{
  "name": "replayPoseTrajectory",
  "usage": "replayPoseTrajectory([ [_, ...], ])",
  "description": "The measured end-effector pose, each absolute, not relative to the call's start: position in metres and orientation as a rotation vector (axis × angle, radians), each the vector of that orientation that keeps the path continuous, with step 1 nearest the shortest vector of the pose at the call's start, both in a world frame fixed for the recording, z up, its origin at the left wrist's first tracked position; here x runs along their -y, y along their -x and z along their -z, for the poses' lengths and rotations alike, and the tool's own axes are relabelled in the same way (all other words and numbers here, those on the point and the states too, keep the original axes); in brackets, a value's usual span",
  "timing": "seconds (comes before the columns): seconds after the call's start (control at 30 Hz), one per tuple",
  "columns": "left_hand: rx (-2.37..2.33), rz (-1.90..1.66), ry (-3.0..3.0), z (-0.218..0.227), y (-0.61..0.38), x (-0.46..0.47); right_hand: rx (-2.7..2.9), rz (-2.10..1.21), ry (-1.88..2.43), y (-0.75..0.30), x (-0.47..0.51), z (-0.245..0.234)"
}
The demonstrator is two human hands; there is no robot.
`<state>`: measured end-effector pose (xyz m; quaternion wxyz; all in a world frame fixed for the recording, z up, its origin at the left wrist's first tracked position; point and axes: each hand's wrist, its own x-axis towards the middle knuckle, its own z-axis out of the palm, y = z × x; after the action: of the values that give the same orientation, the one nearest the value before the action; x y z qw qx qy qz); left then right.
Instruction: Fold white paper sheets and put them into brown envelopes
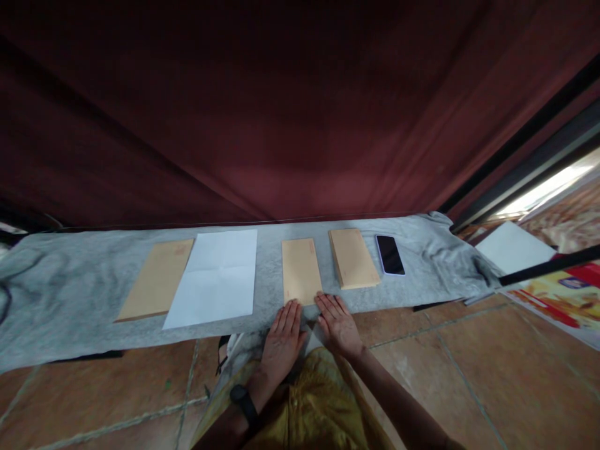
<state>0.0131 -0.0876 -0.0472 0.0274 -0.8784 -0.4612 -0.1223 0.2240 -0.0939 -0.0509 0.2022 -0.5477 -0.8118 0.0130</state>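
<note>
A tan envelope (300, 269) lies upright in front of me on a narrow, cloth-covered table. My left hand (284, 337) rests at its lower left corner, fingers stretched out and flat. At the lower right corner, the fingertips of my right hand (338, 322) touch the envelope, with the fingers likewise extended. Neither hand grips anything. Just right of it sits a stack of tan envelopes (355, 257). On the left, a creased white sheet of paper (216, 275) lies beside another pile of tan envelopes (157, 278), close against its edge.
A phone (390, 255) with a dark screen lies right of the stack. Grey cloth (435, 262) covers the table, wrinkled at its right end. Behind hangs a dark red curtain (281, 125). A colourful printed box (557, 300) and a white sheet (515, 248) are at far right.
</note>
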Motion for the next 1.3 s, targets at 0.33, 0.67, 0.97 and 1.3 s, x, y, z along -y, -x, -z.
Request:
replayPoseTrajectory([
  [0.33,1.515,0.375,2.595,0.053,-0.005,0.09,2.17,-0.056,1.612,-0.23,0.097,0.049],
  [0.67,1.492,0.373,2.629,0.053,-0.003,0.088,2.114,-0.066,1.643,-0.222,0.087,0.042],
  [0.97,1.497,0.353,2.635,0.052,-0.005,0.089,2.006,0.004,1.77,-0.209,0.065,0.047],
  [1.3,1.488,0.359,2.635,0.057,-0.004,0.088,2.072,0.012,1.734,-0.198,0.095,0.058],
])
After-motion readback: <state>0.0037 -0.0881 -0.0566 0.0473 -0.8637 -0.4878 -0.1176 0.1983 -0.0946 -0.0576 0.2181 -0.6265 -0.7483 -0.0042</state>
